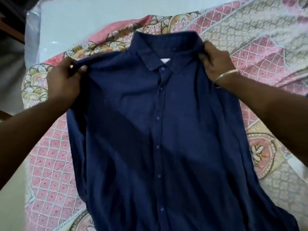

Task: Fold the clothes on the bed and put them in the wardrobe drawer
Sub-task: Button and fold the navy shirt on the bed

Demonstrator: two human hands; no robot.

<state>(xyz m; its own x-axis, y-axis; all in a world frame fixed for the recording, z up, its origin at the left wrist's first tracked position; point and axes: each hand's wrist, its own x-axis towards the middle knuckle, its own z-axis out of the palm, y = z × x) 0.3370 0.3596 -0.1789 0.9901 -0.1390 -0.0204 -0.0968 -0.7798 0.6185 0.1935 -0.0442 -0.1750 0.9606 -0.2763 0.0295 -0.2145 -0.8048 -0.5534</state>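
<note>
I see a navy button-up shirt spread front-up over the bed, collar toward the far side, its placket buttoned down the middle. Inside the collar a small white label peeks out; I cannot read any writing on it, as it is too small and mostly covered. My left hand pinches the cloth at the left shoulder seam, fingers and thumb curled round a bunched ridge of fabric. My right hand grips the right shoulder just beside the collar, fingers curled into the cloth, with a thin metal bangle on that wrist. The two hands are well apart, one at each shoulder. Under the shirt lies a quilted bedspread in pink diamond and beige floral patterns. A pale pillow sits at the far left end of the bed. No drawer or other container shows in my view.
</note>
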